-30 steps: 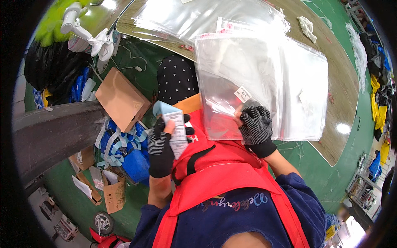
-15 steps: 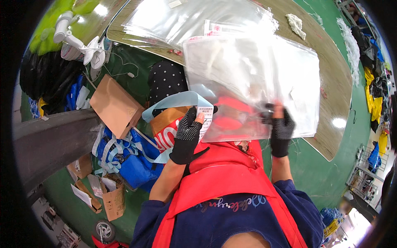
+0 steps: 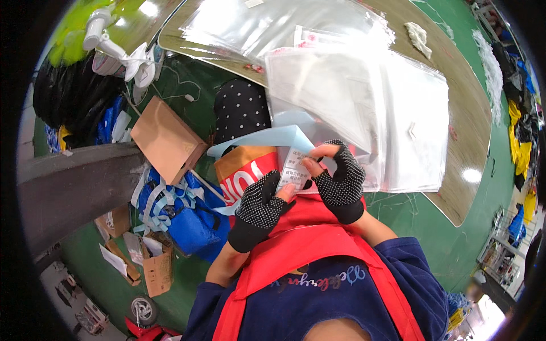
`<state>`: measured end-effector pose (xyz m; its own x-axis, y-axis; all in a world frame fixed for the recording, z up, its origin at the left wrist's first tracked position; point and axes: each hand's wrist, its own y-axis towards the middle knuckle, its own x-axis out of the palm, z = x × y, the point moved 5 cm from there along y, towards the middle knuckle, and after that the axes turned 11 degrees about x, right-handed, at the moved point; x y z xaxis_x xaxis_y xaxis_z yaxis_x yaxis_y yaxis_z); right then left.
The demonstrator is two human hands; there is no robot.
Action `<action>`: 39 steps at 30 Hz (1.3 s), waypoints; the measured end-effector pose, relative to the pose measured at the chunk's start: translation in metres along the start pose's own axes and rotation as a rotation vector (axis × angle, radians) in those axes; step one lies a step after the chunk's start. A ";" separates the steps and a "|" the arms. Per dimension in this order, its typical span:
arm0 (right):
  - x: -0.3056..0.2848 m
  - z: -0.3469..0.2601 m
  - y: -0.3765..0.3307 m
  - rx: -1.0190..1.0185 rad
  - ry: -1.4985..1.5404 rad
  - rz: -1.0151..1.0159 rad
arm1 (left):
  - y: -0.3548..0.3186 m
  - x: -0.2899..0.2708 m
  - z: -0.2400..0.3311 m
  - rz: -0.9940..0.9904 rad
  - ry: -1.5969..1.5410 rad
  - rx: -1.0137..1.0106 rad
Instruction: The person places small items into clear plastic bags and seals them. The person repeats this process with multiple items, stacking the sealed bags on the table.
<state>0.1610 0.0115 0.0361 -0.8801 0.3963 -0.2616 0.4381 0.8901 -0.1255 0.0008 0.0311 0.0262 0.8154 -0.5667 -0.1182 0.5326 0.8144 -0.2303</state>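
A strip of white printed labels [image 3: 294, 169] on light blue backing [image 3: 267, 138] stretches between my hands, above my lap. My left hand [image 3: 257, 213], in a black dotted glove with bare fingertips, pinches its lower end. My right hand [image 3: 341, 187], gloved the same way, grips its upper end between thumb and forefinger. The blue backing loops out to the left, over a brown and red bag or box [image 3: 242, 165]. Just beyond my hands, a pile of clear plastic bags [image 3: 327, 85] overhangs the near table edge, partly covered by my right hand.
More clear bags [image 3: 418, 131] lie to the right on the wood-patterned table [image 3: 469, 113]. A white cloth [image 3: 418, 38] rests at the far right. To my left are a cardboard box [image 3: 165, 139], a blue bag [image 3: 199, 230], a grey beam [image 3: 79, 187] and a white clip fan [image 3: 114, 51].
My right hand has left the clear bags and moved left to the label strip, which it now pinches. The left hand has shifted slightly and still holds the strip. The view has shifted a little.
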 end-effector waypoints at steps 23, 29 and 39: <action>-0.021 0.023 0.008 -0.523 -1.023 -0.072 | -0.018 -0.062 -0.026 0.441 -0.438 -0.093; -0.012 0.047 0.000 -0.401 -0.996 -0.043 | -0.007 -0.038 -0.015 0.391 -0.623 -0.101; -0.070 0.053 -0.008 0.402 0.155 -0.049 | 0.031 0.009 -0.045 0.052 -0.321 0.022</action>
<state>0.2287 -0.0357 0.0047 -0.9054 0.4118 -0.1029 0.4042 0.7627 -0.5049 0.0144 0.0460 -0.0251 0.8695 -0.4592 0.1820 0.4906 0.8456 -0.2103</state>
